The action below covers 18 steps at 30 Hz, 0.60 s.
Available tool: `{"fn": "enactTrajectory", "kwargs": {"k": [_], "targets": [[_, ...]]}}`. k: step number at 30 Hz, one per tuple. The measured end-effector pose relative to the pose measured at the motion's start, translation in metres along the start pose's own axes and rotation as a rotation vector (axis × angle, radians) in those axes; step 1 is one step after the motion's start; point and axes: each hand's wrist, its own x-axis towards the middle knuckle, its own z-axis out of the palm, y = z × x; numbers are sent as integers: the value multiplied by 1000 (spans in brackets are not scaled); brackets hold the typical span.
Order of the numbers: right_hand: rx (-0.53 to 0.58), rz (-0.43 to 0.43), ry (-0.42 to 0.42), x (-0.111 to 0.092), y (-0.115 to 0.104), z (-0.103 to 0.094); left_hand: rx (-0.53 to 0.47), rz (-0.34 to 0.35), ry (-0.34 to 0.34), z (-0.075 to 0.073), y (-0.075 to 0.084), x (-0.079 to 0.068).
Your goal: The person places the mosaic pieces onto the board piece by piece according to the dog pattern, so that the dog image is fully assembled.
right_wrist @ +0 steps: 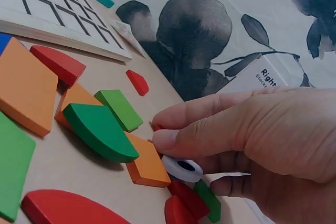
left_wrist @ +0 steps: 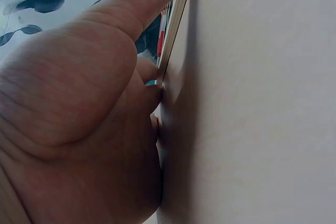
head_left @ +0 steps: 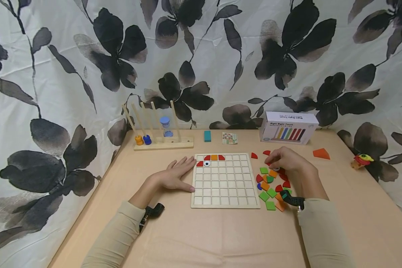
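Observation:
A wooden grid board point(head_left: 226, 186) lies on the table, its top rows holding red quarter-round pieces point(head_left: 207, 158), an orange square point(head_left: 214, 158) and a white eye piece point(head_left: 206, 163). My left hand point(head_left: 174, 176) rests with straight fingers at the board's left edge, its thumb touching that edge. Over the loose pieces right of the board, my right hand point(head_left: 293, 169) pinches a small red piece point(right_wrist: 158, 127) between thumb and forefinger, mostly hidden by the fingertips. Just below those fingers is another white eye piece point(right_wrist: 182, 168), beside an orange square point(right_wrist: 148, 161) and a green rounded piece point(right_wrist: 100, 132).
A wooden peg stand point(head_left: 164, 144) with a blue sand timer point(head_left: 165, 126) is at the back left. Farther right are a teal block point(head_left: 207, 136), a small card point(head_left: 229, 138) and a white box point(head_left: 288, 128). A red-orange piece point(head_left: 321, 153) and a toy figure point(head_left: 361, 160) lie far right.

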Motion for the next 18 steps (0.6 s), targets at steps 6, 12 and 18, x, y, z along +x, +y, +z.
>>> {"fn": "enactTrajectory", "kwargs": {"k": [6,12,18], "targets": [[6,-19,45,-1,2,-1,-5,0,-3,0,0,2],[83,-27,139,-6,-6,-3,-6,-4,-7,0,3,2],[225,-168,297,4,-39,5,2,-2,2,1,0,2]]}}
